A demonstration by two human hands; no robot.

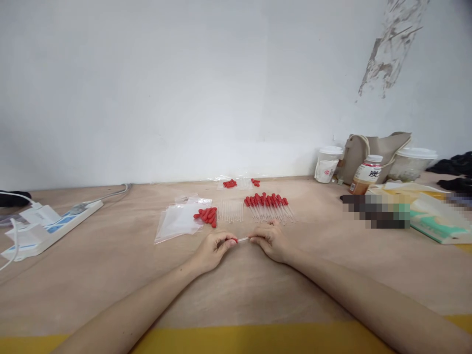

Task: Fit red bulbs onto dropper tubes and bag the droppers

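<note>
My left hand pinches a red rubber dropper bulb at the front middle of the table. From that bulb a thin clear tube runs across to my right hand, whose fingers are closed on its other end. How far the tube sits inside the bulb is hidden by my fingers. Just beyond my hands lie a pile of loose red bulbs, a row of bare clear tubes and a row of droppers with red bulbs on their tubes.
Clear plastic bags lie left of the loose bulbs. More red bulbs rest near the wall. A power strip with cables is at left. At right stand a lidded cup, a bottle, a bag and a tissue pack.
</note>
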